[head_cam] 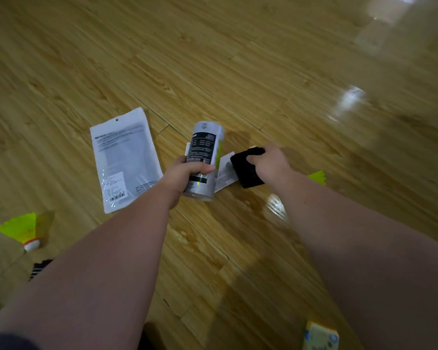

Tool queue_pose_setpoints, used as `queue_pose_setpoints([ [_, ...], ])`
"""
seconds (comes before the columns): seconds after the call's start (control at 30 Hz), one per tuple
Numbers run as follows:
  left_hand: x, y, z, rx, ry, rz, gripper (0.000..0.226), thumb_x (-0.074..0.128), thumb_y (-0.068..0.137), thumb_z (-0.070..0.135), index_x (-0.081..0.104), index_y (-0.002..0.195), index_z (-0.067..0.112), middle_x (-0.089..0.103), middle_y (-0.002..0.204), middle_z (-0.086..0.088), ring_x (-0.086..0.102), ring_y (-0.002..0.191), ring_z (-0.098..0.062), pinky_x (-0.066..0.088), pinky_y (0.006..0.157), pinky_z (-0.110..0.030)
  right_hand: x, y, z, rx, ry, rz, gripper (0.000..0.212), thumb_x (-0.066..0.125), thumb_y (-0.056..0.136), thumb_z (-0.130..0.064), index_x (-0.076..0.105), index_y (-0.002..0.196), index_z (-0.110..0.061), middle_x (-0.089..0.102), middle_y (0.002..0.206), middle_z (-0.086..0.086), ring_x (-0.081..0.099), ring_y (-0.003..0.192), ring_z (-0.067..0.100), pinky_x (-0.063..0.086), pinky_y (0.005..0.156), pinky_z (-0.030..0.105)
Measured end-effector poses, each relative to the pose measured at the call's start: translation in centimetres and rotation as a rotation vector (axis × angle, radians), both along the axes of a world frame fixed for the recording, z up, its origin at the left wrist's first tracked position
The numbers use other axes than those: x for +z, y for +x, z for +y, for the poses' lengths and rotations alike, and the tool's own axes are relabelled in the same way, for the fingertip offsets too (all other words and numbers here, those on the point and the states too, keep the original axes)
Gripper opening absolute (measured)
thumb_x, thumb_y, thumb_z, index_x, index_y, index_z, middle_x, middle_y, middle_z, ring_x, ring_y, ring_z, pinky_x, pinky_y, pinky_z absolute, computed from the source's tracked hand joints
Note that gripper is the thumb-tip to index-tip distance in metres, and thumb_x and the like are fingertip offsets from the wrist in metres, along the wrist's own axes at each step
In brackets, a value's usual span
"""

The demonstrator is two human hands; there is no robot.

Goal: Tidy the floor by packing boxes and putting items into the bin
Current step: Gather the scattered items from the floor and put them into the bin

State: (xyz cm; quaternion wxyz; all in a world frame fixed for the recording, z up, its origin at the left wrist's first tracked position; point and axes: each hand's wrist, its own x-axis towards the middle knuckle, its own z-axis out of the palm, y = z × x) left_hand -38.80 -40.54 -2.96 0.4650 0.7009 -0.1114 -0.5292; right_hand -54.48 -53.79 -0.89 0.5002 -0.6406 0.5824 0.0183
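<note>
My left hand [185, 176] grips a silver tube [204, 157] with a black label, held above the wooden floor [238, 72]. My right hand [268, 162] grips a black box-like item [245, 170] just to the right of the tube. A white paper slip [225, 173] lies on the floor under and between the two. A white plastic pouch [124, 157] lies flat to the left. A yellow shuttlecock [25, 229] lies at the far left, and a second yellow shuttlecock [317, 177] shows partly behind my right forearm.
A small yellow box [320, 337] with blue print sits at the bottom right edge. A dark striped item [39, 269] peeks out under my left forearm. Bare wooden floor stretches away at the top and right.
</note>
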Motion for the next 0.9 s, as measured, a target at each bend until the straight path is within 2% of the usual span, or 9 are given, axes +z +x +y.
queue_pose_setpoints([
  [0.13,-0.5,-0.3,-1.3,-0.042,-0.037,-0.013,0.074,0.081,0.05,0.028,0.059,0.12,0.015,0.072,0.105,-0.009,0.072,0.087,-0.027,0.055,0.065,-0.032,1.8,-2.6,0.6,-0.271,-0.07,-0.268,0.024,0.059,0.097,-0.022,0.049,0.118,-0.015,0.056,0.097,-0.003,0.059,0.096,0.023,0.051,0.076,0.038],
  [0.23,-0.2,-1.0,-3.2,-0.251,-0.026,-0.071,0.06,0.084,0.053,0.029,0.06,0.108,0.024,0.07,0.1,-0.003,0.071,0.082,-0.022,0.053,0.058,-0.027,3.6,-5.9,1.4,-0.508,-0.042,-0.459,0.044,0.065,0.092,-0.018,0.039,0.128,-0.024,0.057,0.105,-0.004,0.064,0.09,0.015,0.055,0.064,0.027],
  [0.33,-0.3,-2.4,-4.9,-0.428,0.034,-0.121,0.059,0.085,0.062,0.028,0.057,0.113,0.024,0.065,0.109,-0.004,0.065,0.094,-0.026,0.051,0.069,-0.036,3.7,-8.9,2.2,-0.683,0.083,-0.484,0.079,0.071,0.088,-0.02,0.021,0.148,-0.028,0.055,0.111,-0.004,0.06,0.081,0.005,0.047,0.055,0.016],
  [0.47,-0.6,-3.4,-6.4,-0.479,0.113,-0.21,0.077,0.085,0.037,0.039,0.064,0.108,0.015,0.059,0.118,-0.015,0.065,0.095,-0.034,0.057,0.076,-0.047,1.8,-10.6,2.4,-0.829,0.242,-0.433,0.097,0.073,0.086,-0.016,0.005,0.155,-0.016,0.049,0.091,-0.009,0.057,0.077,0.01,0.047,0.067,0.029],
  [0.57,-1.3,-4.3,-6.6,-0.52,0.247,-0.307,0.079,0.087,0.03,0.038,0.061,0.103,0.019,0.043,0.128,-0.014,0.06,0.098,-0.035,0.056,0.067,-0.039,0.7,-11.0,2.0,-0.85,0.32,-0.385,0.072,0.074,0.086,-0.017,0.033,0.144,-0.007,0.06,0.102,0.005,0.066,0.087,0.024,0.056,0.07,0.039],
  [0.67,-1.9,-4.8,-6.6,-0.445,0.222,-0.244,0.079,0.087,0.032,0.041,0.058,0.104,0.023,0.054,0.124,-0.012,0.063,0.097,-0.033,0.058,0.073,-0.042,-0.1,-10.7,1.6,-0.822,0.307,-0.385,0.044,0.073,0.087,-0.016,0.053,0.126,-0.011,0.064,0.104,0.006,0.067,0.083,0.022,0.058,0.064,0.033],
  [0.73,-1.6,-5.1,-6.7,-0.425,0.193,-0.211,0.08,0.086,0.035,0.043,0.057,0.107,0.025,0.064,0.113,-0.006,0.066,0.093,-0.028,0.057,0.073,-0.041,-0.4,-10.4,1.3,-0.83,0.276,-0.37,0.018,0.075,0.085,-0.012,0.062,0.097,-0.015,0.066,0.1,0.007,0.066,0.078,0.021,0.057,0.061,0.032],
  [0.8,-1.1,-5.5,-6.7,-0.401,0.182,-0.222,0.082,0.087,0.039,0.042,0.056,0.113,0.023,0.065,0.109,-0.003,0.066,0.092,-0.025,0.054,0.069,-0.036,-0.1,-10.3,1.2,-0.905,0.333,-0.414,0.02,0.077,0.081,-0.006,0.063,0.093,-0.013,0.067,0.101,0.011,0.066,0.084,0.027,0.058,0.075,0.042],
  [0.9,-0.1,-6.4,-7.1,-0.305,0.109,-0.253,0.072,0.089,0.047,0.033,0.052,0.108,0.026,0.064,0.107,-0.001,0.067,0.089,-0.02,0.051,0.063,-0.031,0.5,-11.1,1.4,-0.911,0.323,-0.459,0.029,0.077,0.079,-0.005,0.065,0.105,-0.008,0.068,0.094,0.009,0.068,0.077,0.024,0.056,0.062,0.032],
])
